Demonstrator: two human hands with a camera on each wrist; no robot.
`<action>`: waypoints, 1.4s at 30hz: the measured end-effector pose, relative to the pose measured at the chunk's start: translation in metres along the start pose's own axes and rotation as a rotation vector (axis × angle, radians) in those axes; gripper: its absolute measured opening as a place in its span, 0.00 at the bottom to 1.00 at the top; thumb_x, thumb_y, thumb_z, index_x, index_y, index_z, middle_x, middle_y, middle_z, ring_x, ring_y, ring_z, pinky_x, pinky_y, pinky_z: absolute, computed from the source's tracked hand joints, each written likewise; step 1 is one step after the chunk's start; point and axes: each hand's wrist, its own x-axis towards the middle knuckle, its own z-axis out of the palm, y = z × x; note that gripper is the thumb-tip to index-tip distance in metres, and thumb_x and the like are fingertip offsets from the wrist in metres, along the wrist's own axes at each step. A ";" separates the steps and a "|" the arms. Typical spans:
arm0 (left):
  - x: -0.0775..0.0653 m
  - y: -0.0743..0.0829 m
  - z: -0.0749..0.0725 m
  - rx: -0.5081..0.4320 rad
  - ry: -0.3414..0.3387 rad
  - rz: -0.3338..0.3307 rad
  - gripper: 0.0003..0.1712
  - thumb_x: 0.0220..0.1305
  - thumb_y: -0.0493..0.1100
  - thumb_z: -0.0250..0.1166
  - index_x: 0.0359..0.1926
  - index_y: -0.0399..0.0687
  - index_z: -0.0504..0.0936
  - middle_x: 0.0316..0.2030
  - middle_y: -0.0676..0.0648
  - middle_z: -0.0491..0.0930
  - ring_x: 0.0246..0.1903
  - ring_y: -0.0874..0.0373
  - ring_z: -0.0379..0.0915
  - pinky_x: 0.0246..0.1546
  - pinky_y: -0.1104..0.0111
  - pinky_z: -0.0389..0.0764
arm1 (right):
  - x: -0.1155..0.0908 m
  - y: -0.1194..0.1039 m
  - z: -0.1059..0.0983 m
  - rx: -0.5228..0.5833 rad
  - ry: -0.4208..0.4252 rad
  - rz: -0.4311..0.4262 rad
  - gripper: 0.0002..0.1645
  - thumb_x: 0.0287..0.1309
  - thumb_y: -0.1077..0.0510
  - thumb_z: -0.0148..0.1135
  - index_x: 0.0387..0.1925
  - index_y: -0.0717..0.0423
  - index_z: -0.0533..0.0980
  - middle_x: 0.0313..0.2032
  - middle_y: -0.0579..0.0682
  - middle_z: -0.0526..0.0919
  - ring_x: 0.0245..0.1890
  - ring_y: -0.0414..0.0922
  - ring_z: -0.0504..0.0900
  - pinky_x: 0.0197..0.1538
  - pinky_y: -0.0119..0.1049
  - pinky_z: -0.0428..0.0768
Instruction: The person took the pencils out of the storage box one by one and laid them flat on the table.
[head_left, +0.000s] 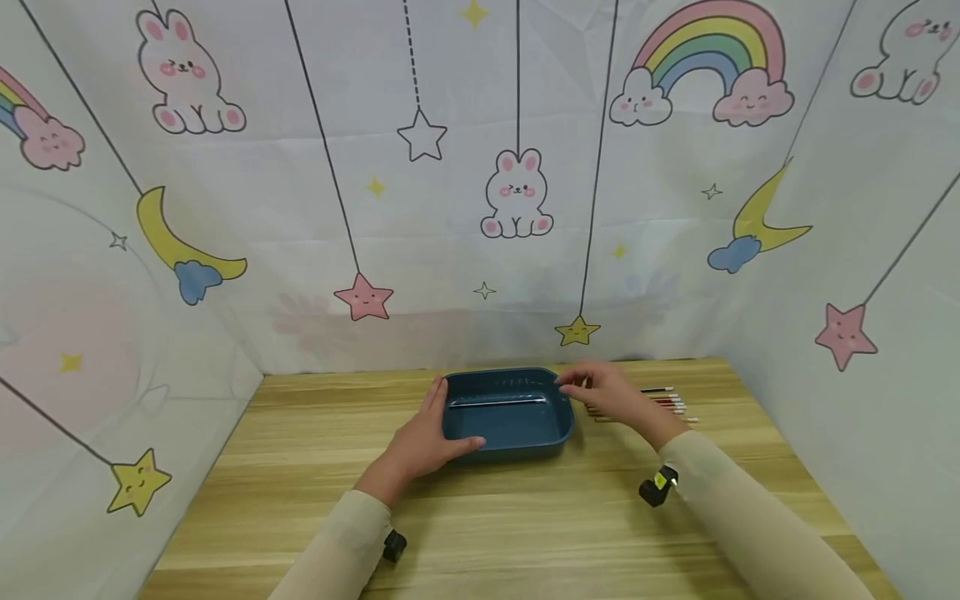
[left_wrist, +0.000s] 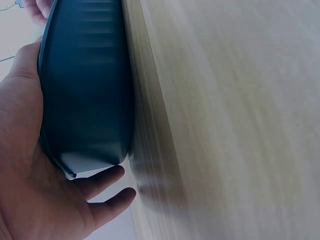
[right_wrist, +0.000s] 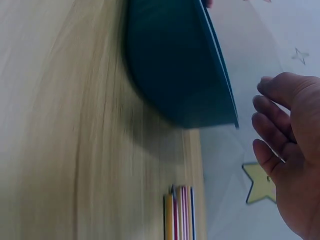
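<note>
A dark blue plastic bin [head_left: 508, 421] with a raised rim sits toward the back of the wooden table. My left hand [head_left: 423, 437] holds its left end, thumb over the front rim and fingers along the outer end wall [left_wrist: 92, 162]. Beside the bin's right end is my right hand [head_left: 603, 392], its fingers loosely bent. In the right wrist view that hand [right_wrist: 290, 135] is apart from the bin [right_wrist: 175, 65], with nothing in its fingers. Several pencils [head_left: 671, 404] lie side by side under and beyond the right hand, which partly hides them.
Behind the wooden table [head_left: 487, 533] hangs a white cloth backdrop [head_left: 442, 225] printed with rabbits, stars and rainbows. It also rises along both sides. A small black camera [head_left: 656, 487] is strapped at the right wrist, another [head_left: 394, 546] at the left.
</note>
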 end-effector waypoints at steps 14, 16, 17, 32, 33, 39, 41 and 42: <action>0.002 -0.001 0.001 -0.007 -0.015 -0.018 0.80 0.60 0.83 0.71 0.92 0.48 0.37 0.91 0.46 0.34 0.80 0.35 0.62 0.73 0.38 0.72 | 0.048 -0.027 0.036 -0.066 -0.163 -0.118 0.16 0.80 0.59 0.68 0.61 0.59 0.87 0.56 0.53 0.89 0.58 0.51 0.86 0.62 0.52 0.84; 0.002 -0.001 0.001 -0.008 -0.011 -0.011 0.80 0.60 0.83 0.71 0.91 0.46 0.38 0.91 0.45 0.35 0.80 0.34 0.62 0.72 0.37 0.72 | 0.053 -0.028 0.040 -0.086 -0.177 -0.132 0.16 0.79 0.59 0.68 0.61 0.60 0.87 0.57 0.53 0.89 0.59 0.52 0.86 0.63 0.53 0.84; 0.002 -0.001 0.001 -0.006 -0.009 -0.005 0.80 0.61 0.83 0.70 0.91 0.45 0.38 0.91 0.44 0.36 0.80 0.34 0.63 0.71 0.37 0.73 | 0.055 -0.028 0.042 -0.090 -0.183 -0.139 0.16 0.79 0.59 0.68 0.61 0.61 0.87 0.57 0.53 0.89 0.59 0.52 0.86 0.63 0.53 0.84; 0.002 -0.004 0.002 0.009 -0.002 -0.001 0.78 0.63 0.80 0.72 0.91 0.44 0.40 0.90 0.43 0.37 0.80 0.36 0.63 0.70 0.40 0.76 | 0.071 -0.036 0.077 -0.208 -0.216 -0.116 0.18 0.77 0.59 0.70 0.63 0.58 0.87 0.57 0.52 0.89 0.59 0.50 0.87 0.64 0.50 0.84; 0.003 -0.004 0.002 0.010 -0.001 -0.001 0.77 0.63 0.80 0.72 0.91 0.44 0.40 0.90 0.43 0.37 0.80 0.36 0.64 0.70 0.40 0.76 | 0.071 -0.037 0.079 -0.217 -0.217 -0.120 0.18 0.77 0.59 0.70 0.62 0.58 0.87 0.57 0.52 0.89 0.60 0.50 0.87 0.65 0.50 0.83; 0.003 -0.004 0.002 -0.004 -0.001 0.003 0.77 0.63 0.79 0.72 0.91 0.44 0.40 0.90 0.43 0.37 0.80 0.35 0.63 0.71 0.38 0.74 | 0.074 -0.040 0.091 -0.277 -0.230 -0.141 0.18 0.76 0.59 0.71 0.62 0.57 0.87 0.58 0.52 0.89 0.61 0.50 0.87 0.66 0.51 0.82; 0.003 -0.005 0.003 0.001 -0.003 0.007 0.77 0.64 0.80 0.71 0.91 0.44 0.39 0.90 0.43 0.37 0.80 0.35 0.62 0.71 0.38 0.74 | 0.074 -0.040 0.093 -0.283 -0.234 -0.144 0.18 0.76 0.59 0.71 0.63 0.57 0.87 0.58 0.52 0.89 0.61 0.51 0.86 0.66 0.51 0.82; 0.004 -0.005 0.003 -0.001 0.000 0.013 0.77 0.64 0.79 0.71 0.91 0.43 0.40 0.90 0.42 0.37 0.80 0.34 0.63 0.70 0.37 0.74 | 0.074 -0.040 0.093 -0.285 -0.235 -0.144 0.18 0.76 0.59 0.71 0.63 0.58 0.87 0.58 0.53 0.89 0.61 0.51 0.86 0.67 0.51 0.82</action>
